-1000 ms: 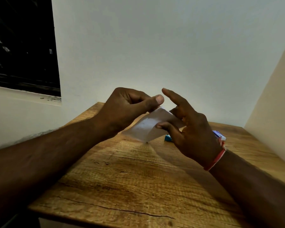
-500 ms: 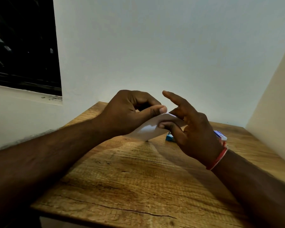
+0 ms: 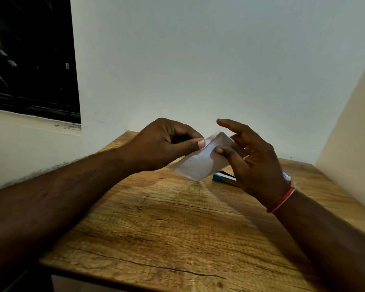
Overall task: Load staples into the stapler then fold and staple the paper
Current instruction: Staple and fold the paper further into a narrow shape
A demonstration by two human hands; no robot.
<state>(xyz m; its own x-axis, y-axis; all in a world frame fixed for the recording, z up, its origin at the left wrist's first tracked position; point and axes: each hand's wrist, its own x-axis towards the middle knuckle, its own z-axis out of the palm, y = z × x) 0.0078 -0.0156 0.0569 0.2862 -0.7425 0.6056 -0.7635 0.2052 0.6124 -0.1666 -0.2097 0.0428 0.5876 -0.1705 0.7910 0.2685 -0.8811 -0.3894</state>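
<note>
A small white folded paper (image 3: 200, 163) hangs in the air above the wooden table (image 3: 177, 224). My left hand (image 3: 162, 146) pinches its left upper edge between thumb and curled fingers. My right hand (image 3: 251, 159) pinches the right side with the thumb on the front, its index finger stretched out above the paper. A blue stapler (image 3: 223, 178) lies on the table behind the paper, mostly hidden by my right hand. A small white and blue box (image 3: 287, 175) peeks out behind my right wrist.
White walls close the table in at the back and on the right. A dark window (image 3: 30, 60) sits at the upper left. A red band circles my right wrist (image 3: 281, 200).
The paper dipped towards the table half a second ago and now stands higher again, with its top corner showing between my two thumbs. Both hands keep their hold.
</note>
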